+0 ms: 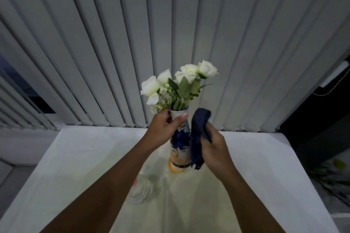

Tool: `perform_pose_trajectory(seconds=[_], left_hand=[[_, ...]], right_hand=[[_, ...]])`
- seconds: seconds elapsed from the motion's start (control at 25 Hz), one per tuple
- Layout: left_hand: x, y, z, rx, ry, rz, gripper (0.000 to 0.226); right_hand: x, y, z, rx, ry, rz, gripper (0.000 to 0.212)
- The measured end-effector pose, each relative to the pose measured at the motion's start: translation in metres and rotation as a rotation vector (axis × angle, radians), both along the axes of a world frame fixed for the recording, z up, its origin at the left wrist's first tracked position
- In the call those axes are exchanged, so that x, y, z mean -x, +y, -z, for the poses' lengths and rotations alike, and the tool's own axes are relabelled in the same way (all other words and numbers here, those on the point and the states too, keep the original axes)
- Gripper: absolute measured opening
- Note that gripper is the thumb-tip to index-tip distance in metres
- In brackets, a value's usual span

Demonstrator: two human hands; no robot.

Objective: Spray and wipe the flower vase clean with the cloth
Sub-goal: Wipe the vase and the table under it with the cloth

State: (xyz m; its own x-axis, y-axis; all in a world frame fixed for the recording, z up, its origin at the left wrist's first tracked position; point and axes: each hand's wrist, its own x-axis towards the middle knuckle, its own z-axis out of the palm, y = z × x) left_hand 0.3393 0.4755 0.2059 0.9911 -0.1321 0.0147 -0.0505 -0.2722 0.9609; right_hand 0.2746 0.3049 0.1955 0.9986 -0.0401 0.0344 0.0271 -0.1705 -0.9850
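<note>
A tall white vase (180,144) painted with blue flowers and an orange band at its foot stands on the white table (255,176), holding white roses (178,83). My left hand (163,128) grips the vase's neck just under the rim, thumb across the front. My right hand (213,149) holds a dark blue cloth (198,134) pressed against the vase's right side. A clear spray bottle (141,188) with a pink part sits on the table, partly hidden under my left forearm.
Grey vertical blinds (170,34) hang right behind the table's far edge. Dark space and green leaves (333,178) lie beyond the table's right edge. A grey ledge runs along the left.
</note>
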Motion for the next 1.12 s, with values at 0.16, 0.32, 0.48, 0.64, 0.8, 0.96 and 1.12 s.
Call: perform_pose_trajectory(seconds=[0.16, 0.32, 0.48, 0.64, 0.8, 0.96, 1.12], left_hand=[[0.0, -0.003, -0.02, -0.019, -0.015, -0.108, 0.05], [-0.003, 0.006, -0.038, 0.049, -0.012, -0.168, 0.045], [-0.001, 0.001, -0.047, 0.064, -0.006, -0.183, 0.046], [-0.002, -0.007, -0.062, 0.014, -0.047, -0.187, 0.051], [-0.006, -0.006, -0.076, -0.029, -0.064, -0.17, 0.063], [-0.011, 0.0, -0.081, -0.021, -0.045, -0.165, 0.062], [-0.018, 0.005, -0.08, -0.013, -0.052, -0.176, 0.058]], right_hand=[[0.019, 0.038, 0.015, 0.394, -0.288, -0.13, 0.079], [0.051, 0.029, 0.062, 0.931, -0.603, -0.208, 0.079], [0.057, 0.019, 0.071, 0.818, -0.583, -0.182, 0.088], [0.03, 0.038, 0.032, 0.8, -0.636, -0.043, 0.067], [0.017, 0.042, 0.02, 0.9, -0.742, -0.124, 0.064], [0.034, 0.02, 0.041, 1.016, -0.814, -0.402, 0.053], [0.062, -0.005, 0.067, 0.784, -0.584, -0.461, 0.063]])
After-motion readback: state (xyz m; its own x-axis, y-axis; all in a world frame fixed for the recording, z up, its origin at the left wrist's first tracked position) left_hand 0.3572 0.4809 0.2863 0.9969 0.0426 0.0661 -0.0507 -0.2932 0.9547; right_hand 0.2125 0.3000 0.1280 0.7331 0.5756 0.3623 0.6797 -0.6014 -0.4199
